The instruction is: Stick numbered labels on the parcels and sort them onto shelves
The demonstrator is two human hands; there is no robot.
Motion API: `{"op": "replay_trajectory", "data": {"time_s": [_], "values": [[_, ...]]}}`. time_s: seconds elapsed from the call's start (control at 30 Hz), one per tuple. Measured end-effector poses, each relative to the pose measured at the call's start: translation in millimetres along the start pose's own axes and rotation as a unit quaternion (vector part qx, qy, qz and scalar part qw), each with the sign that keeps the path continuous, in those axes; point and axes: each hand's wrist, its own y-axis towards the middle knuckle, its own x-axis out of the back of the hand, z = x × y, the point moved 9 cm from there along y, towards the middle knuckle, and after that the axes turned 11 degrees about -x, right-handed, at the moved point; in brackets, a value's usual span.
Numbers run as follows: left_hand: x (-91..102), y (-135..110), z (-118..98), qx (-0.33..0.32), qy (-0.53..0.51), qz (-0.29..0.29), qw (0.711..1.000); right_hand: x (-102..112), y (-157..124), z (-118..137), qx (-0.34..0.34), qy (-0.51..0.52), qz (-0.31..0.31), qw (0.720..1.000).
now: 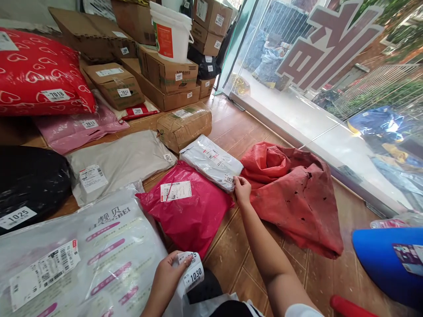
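My left hand (pixel 170 273) is closed on a strip of white number stickers (pixel 192 273) whose top ones read 1029 and 1030, low in the middle of the view. My right hand (pixel 243 190) reaches forward, fingers pinched against the near corner of a grey-white mailer parcel (pixel 211 162), right at a small sticker reading 1028 (pixel 229 179). That parcel lies partly on a magenta mailer bag (pixel 188 207) with a white shipping label. A crumpled red sack (pixel 291 193) lies just right of my right hand.
Numbered parcels cover the wooden floor: a large clear-white bag (pixel 82 259), a black bag (pixel 29 185), a grey bag (pixel 119 163), a pink bag, a red heart-print bag (pixel 36 70), cardboard boxes (pixel 168 72) and a white bucket (pixel 170 33). A glass door (pixel 313 88) runs along the right. A blue object (pixel 386 259) sits at lower right.
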Motion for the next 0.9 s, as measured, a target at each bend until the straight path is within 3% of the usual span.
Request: {"op": "replay_trajectory", "data": {"time_s": [0.17,0.6,0.77,0.9], "values": [[-3.2,3,8,0.007,-0.009,0.009,1.000,8,1,-20,-0.032,0.016,-0.020,0.999],[-4.9,3,6,0.020,-0.012,0.005,1.000,6,6,-29,-0.033,0.020,-0.021,0.999],[-5.4,2,15,0.038,-0.029,-0.001,0.999,7,14,-51,-0.044,0.041,-0.033,0.998],[-6.7,-2,14,0.040,-0.030,-0.001,0.999,26,25,-74,-0.048,0.051,-0.050,0.996]]}}
